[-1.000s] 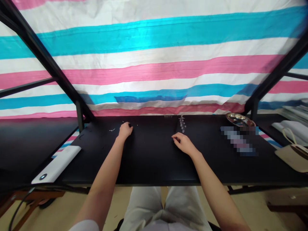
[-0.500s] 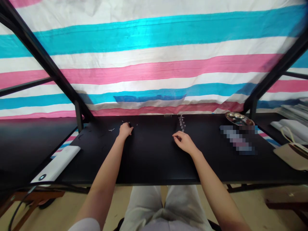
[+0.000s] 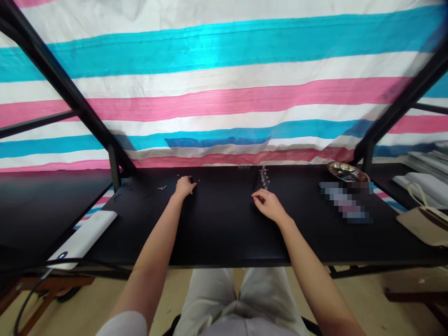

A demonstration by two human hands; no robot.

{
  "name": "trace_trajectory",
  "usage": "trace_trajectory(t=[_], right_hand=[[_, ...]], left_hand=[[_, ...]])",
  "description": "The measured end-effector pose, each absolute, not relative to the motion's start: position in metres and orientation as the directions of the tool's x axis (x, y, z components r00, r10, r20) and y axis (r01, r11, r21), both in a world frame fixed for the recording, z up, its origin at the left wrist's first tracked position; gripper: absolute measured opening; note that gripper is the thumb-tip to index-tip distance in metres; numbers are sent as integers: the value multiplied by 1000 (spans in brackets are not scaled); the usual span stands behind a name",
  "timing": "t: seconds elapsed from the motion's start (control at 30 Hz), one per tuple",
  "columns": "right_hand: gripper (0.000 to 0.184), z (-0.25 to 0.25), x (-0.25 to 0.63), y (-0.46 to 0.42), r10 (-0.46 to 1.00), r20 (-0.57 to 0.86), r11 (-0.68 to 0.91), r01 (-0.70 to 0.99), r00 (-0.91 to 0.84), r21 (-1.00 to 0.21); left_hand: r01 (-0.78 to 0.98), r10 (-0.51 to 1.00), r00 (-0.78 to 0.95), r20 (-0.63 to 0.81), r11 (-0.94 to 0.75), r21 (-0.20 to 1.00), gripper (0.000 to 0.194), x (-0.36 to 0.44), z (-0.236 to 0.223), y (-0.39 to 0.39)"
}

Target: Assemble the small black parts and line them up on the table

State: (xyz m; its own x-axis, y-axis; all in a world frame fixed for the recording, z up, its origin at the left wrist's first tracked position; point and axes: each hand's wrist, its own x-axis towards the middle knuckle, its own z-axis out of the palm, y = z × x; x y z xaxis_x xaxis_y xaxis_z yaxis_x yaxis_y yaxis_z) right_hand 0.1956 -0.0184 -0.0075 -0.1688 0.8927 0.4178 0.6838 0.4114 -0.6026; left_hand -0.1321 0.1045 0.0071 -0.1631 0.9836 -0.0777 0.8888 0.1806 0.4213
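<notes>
My left hand (image 3: 185,187) rests low over the left half of the black table (image 3: 220,228), its fingers closed round a small black object (image 3: 191,179) whose kind I cannot make out. White thread-like scraps (image 3: 162,187) lie to the left of that hand. Right of the middle, my right hand (image 3: 268,204) has thumb and forefinger pressed together; anything between them is too small to see. Just beyond it several small clear pieces (image 3: 264,178) lie in a loose column. A short row of tiny pale pieces (image 3: 244,167) sits at the table's back edge.
A shiny metal dish (image 3: 348,173) stands at the back right, behind a blurred-out item (image 3: 346,203). A white power bank (image 3: 84,238) with a black cable lies at the left edge. At far right is a beige pouch (image 3: 423,226). Striped sheeting (image 3: 224,102) hangs behind.
My left hand has shifted slightly to the right with the black object. The right hand has barely moved. The view has tilted a little.
</notes>
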Motion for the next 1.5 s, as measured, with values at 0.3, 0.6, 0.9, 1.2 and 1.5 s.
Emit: trace_trajectory(t=[0.3,0.6,0.9,1.2,1.5], right_hand=[[15,-1,207,-20,973,228,153,837,-34,-525],[13,-7,211,-16,983,149,-23,884,104,-466],[12,-17,218,-11,966,215,-40,909,141,-415],[14,-27,219,-5,912,327,-128,929,248,-347],[21,-33,217,8,902,310,-161,901,300,-403]], left_hand=[[925,960,-236,-152,270,266,36,-123,32,75],[916,939,343,23,-340,214,38,-30,25,23],[787,829,541,145,-559,262,62,54,4,24],[768,873,416,255,-487,415,26,51,-2,38],[678,883,251,396,-453,580,22,-15,0,32]])
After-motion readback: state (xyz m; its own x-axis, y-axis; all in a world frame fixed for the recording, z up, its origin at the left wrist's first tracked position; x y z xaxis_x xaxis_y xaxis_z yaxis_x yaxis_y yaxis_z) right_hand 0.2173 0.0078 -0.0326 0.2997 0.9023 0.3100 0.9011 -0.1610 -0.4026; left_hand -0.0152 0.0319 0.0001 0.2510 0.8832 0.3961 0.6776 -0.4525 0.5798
